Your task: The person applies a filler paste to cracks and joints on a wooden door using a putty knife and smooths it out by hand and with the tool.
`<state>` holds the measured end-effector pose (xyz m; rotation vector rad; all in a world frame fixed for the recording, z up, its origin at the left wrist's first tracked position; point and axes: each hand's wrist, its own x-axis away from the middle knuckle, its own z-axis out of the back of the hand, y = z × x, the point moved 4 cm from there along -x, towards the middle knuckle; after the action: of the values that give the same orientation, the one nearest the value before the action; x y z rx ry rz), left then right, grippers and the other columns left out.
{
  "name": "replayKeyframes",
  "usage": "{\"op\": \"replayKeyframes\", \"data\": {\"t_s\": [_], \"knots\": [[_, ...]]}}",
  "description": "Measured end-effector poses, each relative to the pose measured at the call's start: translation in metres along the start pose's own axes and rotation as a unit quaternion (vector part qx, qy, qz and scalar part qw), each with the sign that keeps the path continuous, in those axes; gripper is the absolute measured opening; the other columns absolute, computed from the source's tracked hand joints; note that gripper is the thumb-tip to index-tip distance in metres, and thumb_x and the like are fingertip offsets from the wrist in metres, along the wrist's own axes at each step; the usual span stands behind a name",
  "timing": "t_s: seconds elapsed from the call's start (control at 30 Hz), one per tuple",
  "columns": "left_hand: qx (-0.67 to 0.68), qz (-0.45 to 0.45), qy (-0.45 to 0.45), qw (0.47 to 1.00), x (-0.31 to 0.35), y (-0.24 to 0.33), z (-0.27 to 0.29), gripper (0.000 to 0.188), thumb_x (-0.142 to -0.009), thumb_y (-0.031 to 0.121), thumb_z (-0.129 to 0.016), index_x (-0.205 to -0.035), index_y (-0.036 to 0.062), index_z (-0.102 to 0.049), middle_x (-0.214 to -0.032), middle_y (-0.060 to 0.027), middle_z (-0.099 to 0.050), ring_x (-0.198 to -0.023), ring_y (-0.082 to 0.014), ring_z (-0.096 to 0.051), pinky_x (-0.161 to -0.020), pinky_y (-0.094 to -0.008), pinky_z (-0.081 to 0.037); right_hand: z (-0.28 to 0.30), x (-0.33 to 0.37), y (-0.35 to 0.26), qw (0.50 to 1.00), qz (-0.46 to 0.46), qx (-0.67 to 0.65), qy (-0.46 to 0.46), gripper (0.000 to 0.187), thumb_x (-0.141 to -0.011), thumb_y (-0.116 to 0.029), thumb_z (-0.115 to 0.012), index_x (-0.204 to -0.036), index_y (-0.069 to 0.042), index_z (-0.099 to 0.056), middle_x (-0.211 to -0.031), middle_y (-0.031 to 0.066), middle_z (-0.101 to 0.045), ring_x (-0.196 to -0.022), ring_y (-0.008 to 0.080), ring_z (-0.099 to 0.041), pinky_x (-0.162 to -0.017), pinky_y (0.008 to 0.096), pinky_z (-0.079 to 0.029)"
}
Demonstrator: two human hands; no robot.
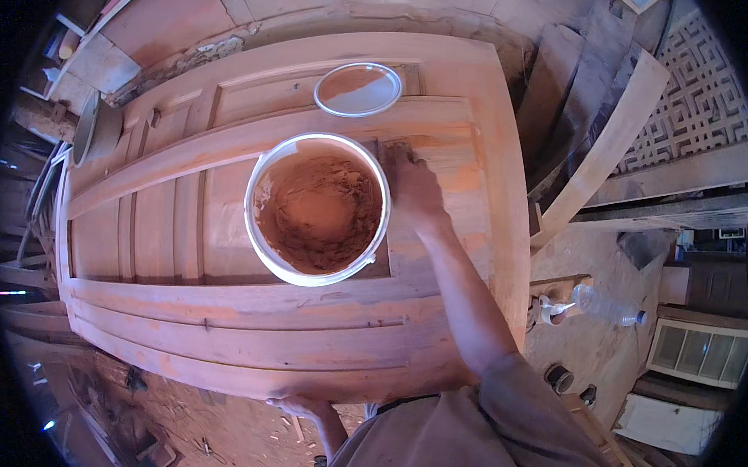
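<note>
Lying at the near edge of the door, the left hand is loosely open, holding nothing visible. Farther out, the right hand curls over the door; its grip cannot be told. Left of it stands the bucket of brown powder; beyond, the lid.

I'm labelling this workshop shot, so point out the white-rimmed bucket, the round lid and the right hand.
White-rimmed bucket (302, 279): head view, near side of its rim.
Round lid (365, 97): head view, on its flat face.
Right hand (418, 190): head view, back of the hand.
</note>
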<state>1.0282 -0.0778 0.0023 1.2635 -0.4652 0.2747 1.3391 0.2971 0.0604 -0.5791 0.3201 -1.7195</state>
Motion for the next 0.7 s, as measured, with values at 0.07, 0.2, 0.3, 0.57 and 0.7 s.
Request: {"op": "replayKeyframes", "data": {"t_s": [0.07, 0.2, 0.3, 0.57, 0.7], "knots": [[0.023, 0.017, -0.006, 1.0, 0.003, 0.003, -0.002, 0.08, -0.104, 0.058, -0.015, -0.149, -0.0073, -0.026, -0.146, -0.0315, -0.035, -0.13, -0.0393, -0.044, -0.113, -0.0561, -0.037, 0.003, 0.003, -0.009, 1.0, -0.006, -0.009, 0.011, 0.051, -0.095, -0.022, -0.05, -0.144, -0.009, -0.043, -0.113, 0.0375, -0.06, -0.104, 0.0512, -0.063, -0.088, 0.0541, -0.054], [0.01, 0.02, -0.011, 1.0, -0.011, -0.007, 0.008, 0.081, -0.104, 0.058, -0.014, -0.15, -0.0071, -0.025, -0.147, -0.032, -0.034, -0.132, -0.0406, -0.042, -0.114, -0.0562, -0.036, 0.004, 0.012, -0.01, 0.999, -0.023, 0.005, -0.045, 0.055, -0.095, -0.023, -0.051, -0.147, -0.011, -0.039, -0.121, 0.0379, -0.056, -0.107, 0.0504, -0.062, -0.091, 0.0533, -0.053], [0.023, -0.002, -0.022, 0.999, 0.01, 0.008, -0.007, 0.08, -0.104, 0.058, -0.014, -0.15, -0.0066, -0.026, -0.148, -0.032, -0.033, -0.132, -0.041, -0.042, -0.114, -0.0562, -0.036, -0.008, 0.004, -0.004, 1.0, -0.01, -0.005, -0.007, 0.057, -0.095, -0.024, -0.052, -0.149, -0.012, -0.038, -0.121, 0.0389, -0.055, -0.106, 0.0502, -0.062, -0.09, 0.0537, -0.053], [0.03, 0.01, -0.008, 0.999, 0.022, 0.018, -0.015, 0.079, -0.104, 0.057, -0.014, -0.15, -0.0064, -0.027, -0.147, -0.0317, -0.034, -0.13, -0.0415, -0.043, -0.112, -0.0564, -0.037, 0.004, 0.02, 0.0, 0.999, -0.029, -0.015, -0.039, 0.051, -0.096, -0.021, -0.049, -0.146, -0.011, -0.042, -0.119, 0.0363, -0.057, -0.102, 0.0501, -0.063, -0.088, 0.0548, -0.053], [0.001, -0.013, -0.025, 1.0, -0.014, -0.008, 0.004, 0.08, -0.104, 0.057, -0.014, -0.149, -0.0067, -0.029, -0.146, -0.0316, -0.036, -0.129, -0.041, -0.044, -0.113, -0.0564, -0.036, 0.003, 0.015, 0.011, 0.999, -0.027, -0.023, 0.036, 0.051, -0.095, -0.023, -0.049, -0.144, -0.011, -0.044, -0.115, 0.0356, -0.058, -0.101, 0.0498, -0.064, -0.087, 0.0544, -0.054]]}}
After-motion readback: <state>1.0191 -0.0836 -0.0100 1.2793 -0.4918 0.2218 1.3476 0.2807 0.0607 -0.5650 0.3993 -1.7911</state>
